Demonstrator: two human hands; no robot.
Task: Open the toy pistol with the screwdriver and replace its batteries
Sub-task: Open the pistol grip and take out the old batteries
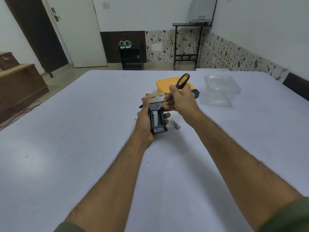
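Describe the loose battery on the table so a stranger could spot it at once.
Start at the white table, then find the toy pistol gripped by the left hand. Just right of its grip, the battery lies flat on the table. Unlike the battery in the open grip, nothing holds or touches it.

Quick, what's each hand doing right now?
Left hand: holds the toy pistol by its grip.
Right hand: grips the screwdriver.

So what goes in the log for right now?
left hand: holds toy pistol | right hand: screwdriver tip at battery | compartment: open
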